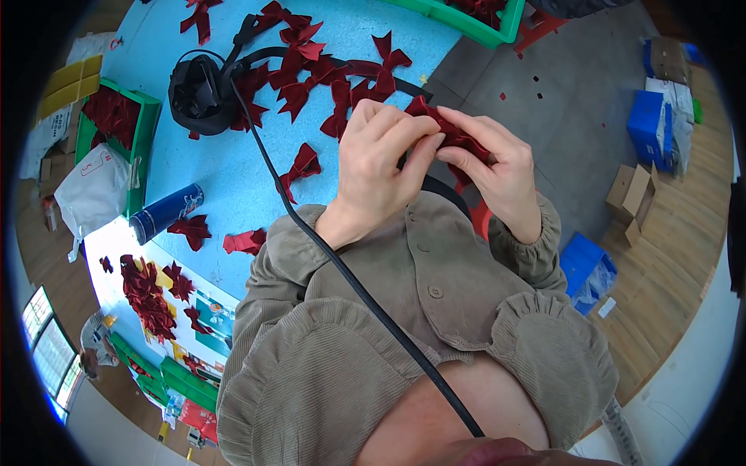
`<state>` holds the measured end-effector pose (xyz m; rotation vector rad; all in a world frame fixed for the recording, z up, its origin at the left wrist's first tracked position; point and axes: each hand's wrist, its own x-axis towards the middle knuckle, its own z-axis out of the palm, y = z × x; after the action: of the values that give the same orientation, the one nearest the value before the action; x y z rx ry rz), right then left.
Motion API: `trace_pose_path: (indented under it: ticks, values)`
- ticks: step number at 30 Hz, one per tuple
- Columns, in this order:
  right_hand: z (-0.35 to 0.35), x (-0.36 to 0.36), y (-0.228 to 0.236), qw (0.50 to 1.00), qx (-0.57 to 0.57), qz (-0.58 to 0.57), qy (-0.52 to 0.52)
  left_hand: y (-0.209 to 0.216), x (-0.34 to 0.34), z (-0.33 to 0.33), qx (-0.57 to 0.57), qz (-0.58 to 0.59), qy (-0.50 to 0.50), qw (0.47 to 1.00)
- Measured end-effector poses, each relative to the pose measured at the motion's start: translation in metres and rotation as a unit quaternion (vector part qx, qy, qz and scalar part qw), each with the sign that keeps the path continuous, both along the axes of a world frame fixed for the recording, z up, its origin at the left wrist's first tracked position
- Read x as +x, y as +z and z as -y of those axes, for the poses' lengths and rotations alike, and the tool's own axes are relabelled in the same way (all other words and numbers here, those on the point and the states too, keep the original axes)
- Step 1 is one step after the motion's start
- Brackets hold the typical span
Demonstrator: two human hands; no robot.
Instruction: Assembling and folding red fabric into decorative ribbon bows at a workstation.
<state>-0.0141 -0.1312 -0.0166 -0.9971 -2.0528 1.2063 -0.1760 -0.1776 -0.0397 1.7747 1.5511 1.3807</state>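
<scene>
In front of my chest, both hands hold a dark red velvet bow (464, 138). My left hand (379, 165) pinches its left end between thumb and curled fingers. Thumb and fingers of my right hand (497, 165) are closed on its right side; they hide part of the bow. Beyond my left hand, several similar red bows (295, 93) lie scattered over the light blue tabletop (233, 171). One single bow (301, 169) rests just left of my left wrist.
A black pouch-like object with straps (200, 97) stands among the bows, and a black cable (342, 268) crosses my left sleeve. Left are a dark blue can (167, 213), a white plastic bag (95, 186) and a green crate (142, 116) of bows. Another green crate (491, 33) stands far off.
</scene>
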Motion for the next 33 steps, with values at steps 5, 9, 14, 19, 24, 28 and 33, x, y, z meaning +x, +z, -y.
trace_pose_path:
  ticks: [5, 9, 14, 19, 24, 28, 33]
  values:
    - [-0.004, 0.002, 0.014, 0.983, -0.183, 0.013, 0.014, 0.001, 0.003, 0.001, 0.059, -0.071, 0.021, 0.995]
    - [-0.006, 0.005, 0.01, 0.96, -0.277, -0.002, 0.038, 0.001, 0.009, 0.006, -0.069, 0.101, -0.004, 0.993]
    - [-0.005, 0.012, 0.002, 0.944, -0.321, -0.069, -0.024, 0.004, -0.003, 0.005, -0.245, 0.401, -0.059, 0.881]
    - [0.001, 0.008, -0.003, 0.955, -0.273, -0.112, -0.026, 0.001, -0.008, 0.006, -0.239, 0.346, -0.049, 0.906]
    - [0.005, 0.0, -0.001, 0.965, -0.225, -0.129, -0.027, -0.003, -0.014, 0.005, -0.253, 0.323, -0.094, 0.907]
    - [0.0, 0.007, -0.001, 0.947, -0.294, -0.124, -0.025, 0.0, -0.019, 0.006, -0.261, 0.31, -0.095, 0.909]
    - [-0.002, 0.006, -0.003, 0.889, -0.4, -0.221, -0.002, -0.003, -0.025, 0.008, -0.299, 0.531, -0.191, 0.769]
